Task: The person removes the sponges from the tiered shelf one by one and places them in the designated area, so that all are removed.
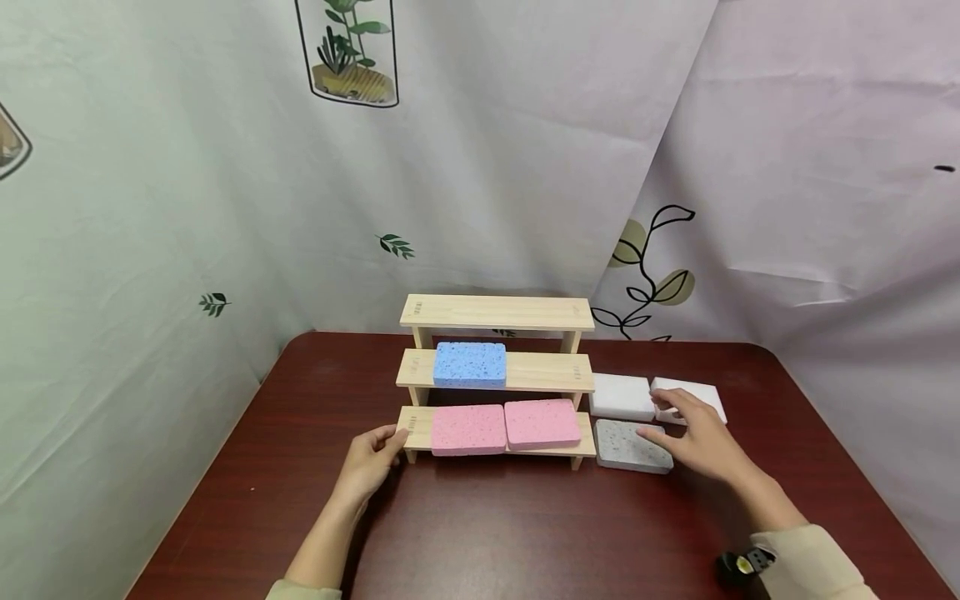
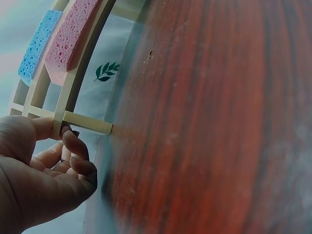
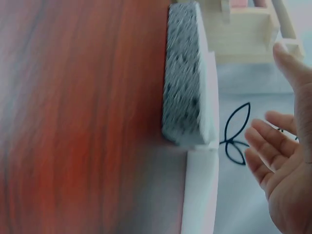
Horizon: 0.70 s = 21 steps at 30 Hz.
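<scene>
A three-step wooden rack [image 1: 497, 312] stands on the table. Two pink sponges [image 1: 468, 430] lie side by side on its lowest step, and a blue sponge [image 1: 470, 365] lies on the middle one. My left hand [image 1: 369, 462] pinches the left end of the lowest step between thumb and fingers, as the left wrist view also shows. Over the grey sponge [image 1: 628, 444] hovers my right hand [image 1: 703, 437], fingers spread and holding nothing. The right wrist view shows a gap between this hand and the grey sponge [image 3: 183, 78].
Behind the grey sponge, two white sponges [image 1: 621, 396] lie on the dark red table [image 1: 480, 533], right of the rack. A printed cloth [image 1: 510, 167] hangs close behind the table. A dark wrist device [image 1: 742, 565] sits at the right sleeve.
</scene>
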Tool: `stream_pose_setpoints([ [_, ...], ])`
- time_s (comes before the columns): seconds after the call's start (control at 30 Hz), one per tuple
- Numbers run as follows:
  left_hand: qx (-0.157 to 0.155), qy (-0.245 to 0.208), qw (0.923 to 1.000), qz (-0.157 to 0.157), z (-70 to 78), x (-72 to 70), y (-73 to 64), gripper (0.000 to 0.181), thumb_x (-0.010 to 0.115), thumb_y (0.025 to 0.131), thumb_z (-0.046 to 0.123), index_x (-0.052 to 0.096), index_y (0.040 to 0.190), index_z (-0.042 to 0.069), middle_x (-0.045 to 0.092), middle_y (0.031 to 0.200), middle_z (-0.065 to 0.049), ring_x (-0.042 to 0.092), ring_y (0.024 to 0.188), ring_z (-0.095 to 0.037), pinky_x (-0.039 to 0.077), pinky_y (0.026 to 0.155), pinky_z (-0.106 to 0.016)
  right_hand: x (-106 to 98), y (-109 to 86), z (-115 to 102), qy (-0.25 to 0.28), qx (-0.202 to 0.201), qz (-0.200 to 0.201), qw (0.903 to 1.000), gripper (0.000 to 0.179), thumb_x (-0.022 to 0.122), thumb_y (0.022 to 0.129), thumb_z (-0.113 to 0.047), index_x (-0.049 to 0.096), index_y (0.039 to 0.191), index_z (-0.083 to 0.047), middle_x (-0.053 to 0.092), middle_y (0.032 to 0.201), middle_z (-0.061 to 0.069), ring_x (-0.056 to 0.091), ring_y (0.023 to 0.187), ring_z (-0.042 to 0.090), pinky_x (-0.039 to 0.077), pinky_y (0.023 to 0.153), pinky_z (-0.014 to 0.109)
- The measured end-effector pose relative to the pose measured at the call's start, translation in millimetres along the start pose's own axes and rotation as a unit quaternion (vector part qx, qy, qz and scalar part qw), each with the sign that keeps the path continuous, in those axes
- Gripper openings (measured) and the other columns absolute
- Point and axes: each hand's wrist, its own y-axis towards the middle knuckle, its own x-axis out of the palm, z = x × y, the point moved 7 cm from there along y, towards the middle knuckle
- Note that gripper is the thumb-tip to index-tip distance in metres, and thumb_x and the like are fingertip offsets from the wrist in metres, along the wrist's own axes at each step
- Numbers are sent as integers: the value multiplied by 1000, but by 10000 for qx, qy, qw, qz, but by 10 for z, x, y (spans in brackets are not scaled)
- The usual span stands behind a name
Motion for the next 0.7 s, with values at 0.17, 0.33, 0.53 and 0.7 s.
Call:
stream_pose_setpoints([
  [0.17, -13, -9, 10000, 3, 1, 0, 2, 32, 62, 101, 12, 65, 122, -13, 64, 81, -5, 54, 69, -15, 42, 58, -24, 15, 125, -117, 218, -78, 213, 9995, 56, 86, 81, -22, 63, 127, 0, 68, 111, 12, 67, 94, 30, 55, 78, 49],
  [0.33, -26, -12, 10000, -7, -6, 6, 12, 32, 62, 101, 11, 65, 122, -12, 63, 81, -4, 54, 70, -16, 42, 59, -24, 19, 242, -234, 316, -211, 468, 9982, 54, 86, 80, -16, 63, 127, -4, 68, 107, 8, 66, 95, 27, 55, 78, 41],
  [0.53, -22, -2, 10000, -2, -7, 0, 7, 32, 63, 101, 12, 65, 123, -12, 64, 81, -4, 54, 71, -16, 43, 60, -24, 48, 372, -387, 597, -301, 607, 9959, 54, 86, 80, -13, 63, 129, -3, 67, 110, 8, 63, 102, 23, 52, 82, 33],
  [0.7, -19, -1, 10000, 2, -3, 0, 4, 33, 63, 101, 12, 65, 123, -12, 65, 83, -5, 54, 71, -16, 43, 60, -24, 85, 467, -510, 745, -341, 583, 9949, 55, 86, 81, -14, 62, 130, -4, 68, 113, 10, 63, 105, 24, 52, 85, 35],
])
